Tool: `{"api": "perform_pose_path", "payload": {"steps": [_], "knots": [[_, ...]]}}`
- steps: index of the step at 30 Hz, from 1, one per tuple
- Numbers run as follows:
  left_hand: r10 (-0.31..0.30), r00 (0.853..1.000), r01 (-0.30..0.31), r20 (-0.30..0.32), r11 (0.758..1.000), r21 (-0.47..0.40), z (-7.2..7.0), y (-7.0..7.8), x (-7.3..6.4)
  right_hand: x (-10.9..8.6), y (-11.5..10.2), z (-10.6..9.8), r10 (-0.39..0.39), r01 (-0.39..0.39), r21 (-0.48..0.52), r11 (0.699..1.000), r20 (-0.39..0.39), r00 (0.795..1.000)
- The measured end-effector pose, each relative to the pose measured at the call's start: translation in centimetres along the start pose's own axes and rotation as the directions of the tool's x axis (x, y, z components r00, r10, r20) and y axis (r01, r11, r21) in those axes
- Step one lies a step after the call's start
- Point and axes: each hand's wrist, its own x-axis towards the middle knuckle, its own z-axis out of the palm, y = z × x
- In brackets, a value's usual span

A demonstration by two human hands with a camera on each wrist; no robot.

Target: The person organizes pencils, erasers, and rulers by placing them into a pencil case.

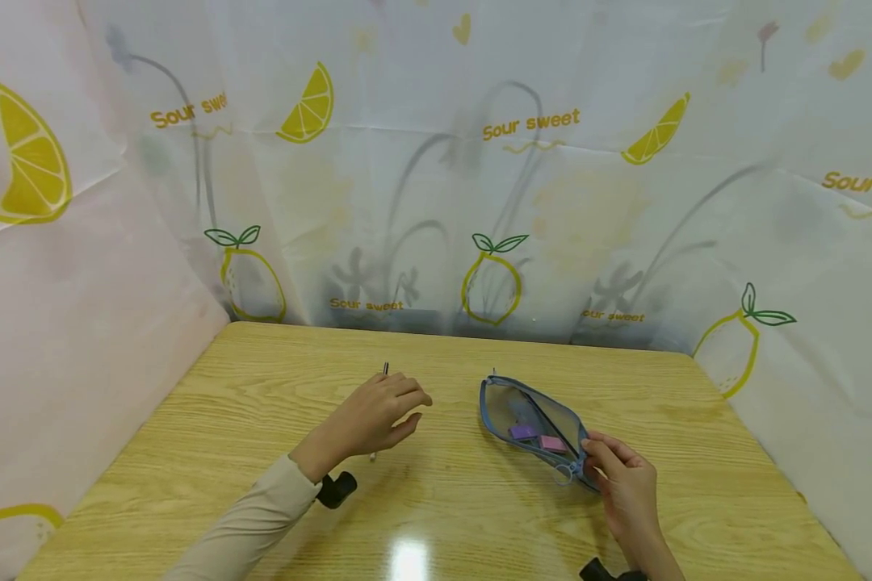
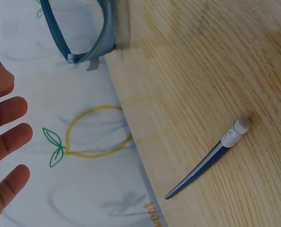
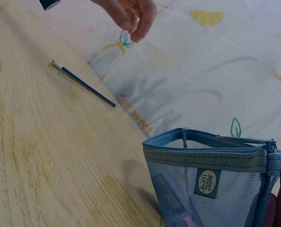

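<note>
My right hand [image 1: 630,484] pinches the near right end of a blue mesh pencil case [image 1: 484,407], between thumb and fingers. Its zip is undone and the mouth gapes upward. Inside lie a purple block [image 1: 521,432], a pink block [image 1: 552,444] and a long dark stick [image 1: 548,418]. To the left, my left hand [image 1: 381,415] hovers over the table with loosely bent fingers and nothing in them. Below it a dark blue pencil [image 2: 204,165] with a white eraser end lies on the wood; the hand covers its middle in the head view.
The wood-grain table [image 1: 262,452] is bounded at the back and sides by a pale sheet [image 1: 407,202] printed with lemons. A round label [image 3: 207,182] sits on the case's side. Black wrist cameras [image 1: 337,489] are strapped on both wrists.
</note>
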Motion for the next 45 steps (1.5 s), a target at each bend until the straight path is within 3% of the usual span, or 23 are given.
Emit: {"api": "perform_pose_path", "payload": {"steps": [13, 27, 45], "knots": [[-0.019, 1.0, 0.019, 0.021, 1.0, 0.008, 0.2, -0.6, -0.6, 0.0, -0.1, 0.0, -0.013, 0.013, -0.003, 1.0, 0.01, 1.0], [-0.029, 0.999, 0.028, 0.031, 0.999, 0.035, 0.9, -1.7, -2.1, 0.0, -0.1, 0.0, 0.015, -0.016, -0.023, 1.0, -0.007, 1.0], [-0.094, 0.982, 0.092, 0.161, 0.996, 0.019, 1.6, -3.1, -4.1, -0.1, 0.0, 0.1, 0.017, -0.018, -0.021, 1.0, -0.013, 1.0]]}}
